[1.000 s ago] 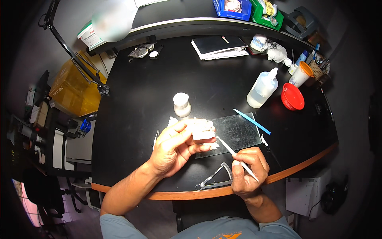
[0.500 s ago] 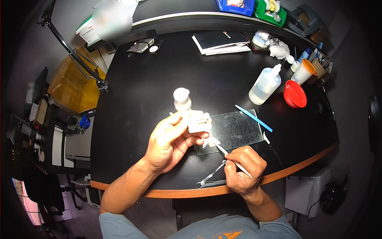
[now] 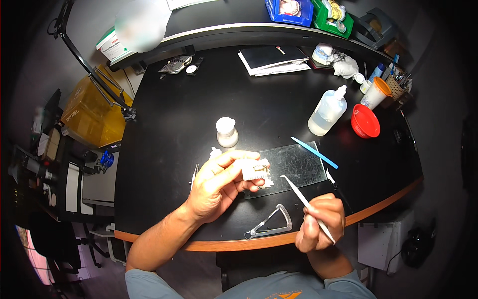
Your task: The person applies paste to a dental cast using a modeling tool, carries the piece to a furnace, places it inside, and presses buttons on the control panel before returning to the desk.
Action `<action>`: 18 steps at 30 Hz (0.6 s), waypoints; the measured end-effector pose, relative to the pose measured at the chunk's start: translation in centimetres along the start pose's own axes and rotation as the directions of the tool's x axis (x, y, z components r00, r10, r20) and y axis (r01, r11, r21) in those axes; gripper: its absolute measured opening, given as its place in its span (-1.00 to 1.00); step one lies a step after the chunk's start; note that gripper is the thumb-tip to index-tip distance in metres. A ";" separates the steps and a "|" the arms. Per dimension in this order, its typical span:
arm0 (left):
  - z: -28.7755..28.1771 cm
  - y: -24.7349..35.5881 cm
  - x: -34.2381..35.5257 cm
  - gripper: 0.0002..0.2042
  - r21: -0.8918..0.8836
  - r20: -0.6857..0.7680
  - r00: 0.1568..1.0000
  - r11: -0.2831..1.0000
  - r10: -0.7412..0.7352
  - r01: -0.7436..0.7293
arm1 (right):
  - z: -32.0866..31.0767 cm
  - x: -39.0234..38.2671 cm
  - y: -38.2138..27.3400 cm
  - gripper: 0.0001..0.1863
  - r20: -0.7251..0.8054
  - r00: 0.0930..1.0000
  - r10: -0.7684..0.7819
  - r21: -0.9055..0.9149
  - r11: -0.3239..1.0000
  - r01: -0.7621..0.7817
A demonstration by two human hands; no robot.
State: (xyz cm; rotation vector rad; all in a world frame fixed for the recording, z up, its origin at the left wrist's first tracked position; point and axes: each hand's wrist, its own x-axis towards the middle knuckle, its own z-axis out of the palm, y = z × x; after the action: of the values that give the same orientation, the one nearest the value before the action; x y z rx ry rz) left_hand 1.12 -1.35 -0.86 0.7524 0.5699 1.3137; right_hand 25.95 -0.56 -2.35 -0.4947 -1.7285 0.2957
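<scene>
My left hand is closed around a pale dental model, its fingers on top and underneath. Pinched in my right hand is a slim white modelling instrument, its bent tip pointing up over a glass slab and apart from the model. Small pale crumbs lie on the slab beside the model, partly hidden by it. A blue plastic spatula rests across the slab's far right corner. Near the table edge, between my hands, lies a metal dial-type caliper.
Beyond my left hand stands a white jar. Farther right are a clear squeeze bottle, a red bowl and an orange-rimmed cup. A dark knife-like tool lies right of the slab. Papers with a black folder lie at the back.
My right hand has drawn the instrument back to the right, so its tip has left the crumbs. The view has shifted slightly, and the model sits a little lower, nearer the slab.
</scene>
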 end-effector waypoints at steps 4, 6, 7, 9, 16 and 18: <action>0.1 -0.5 0.1 -0.63 0.009 0.030 0.999 1.000 -0.011 0.010 | 0.3 -0.3 -0.2 -0.84 -0.064 0.990 -0.123 0.053 0.991 0.127; 0.1 -0.6 0.0 -0.64 0.009 0.035 0.999 1.000 -0.016 0.016 | 0.3 -0.3 -0.5 -0.80 -0.025 0.993 -0.112 0.008 0.994 0.112; 0.1 -0.6 0.1 -0.64 0.009 0.037 0.999 1.000 -0.017 0.017 | 0.4 -0.2 -0.7 -0.78 -0.008 0.994 -0.107 -0.001 0.994 0.107; 0.1 -0.7 0.1 -0.64 0.042 0.034 0.999 0.999 -0.028 0.027 | 0.5 -0.1 -0.9 -0.77 0.008 0.996 -0.092 -0.003 0.996 0.092; 0.1 -0.7 0.1 -0.64 0.037 0.026 0.999 0.999 -0.031 0.030 | 0.5 0.3 -1.1 -0.74 0.057 0.997 -0.059 -0.012 0.998 0.060; 0.1 -0.7 0.2 -0.64 0.039 0.033 0.999 0.999 -0.028 0.027 | 0.6 0.3 -1.0 -0.74 0.057 0.997 -0.061 -0.009 0.998 0.062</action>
State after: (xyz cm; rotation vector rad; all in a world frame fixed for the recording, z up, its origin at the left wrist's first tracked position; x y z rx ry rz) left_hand 1.73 -1.28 -1.34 0.7941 0.5782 1.2656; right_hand 25.15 -1.30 -1.78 -0.4432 -1.7973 0.2588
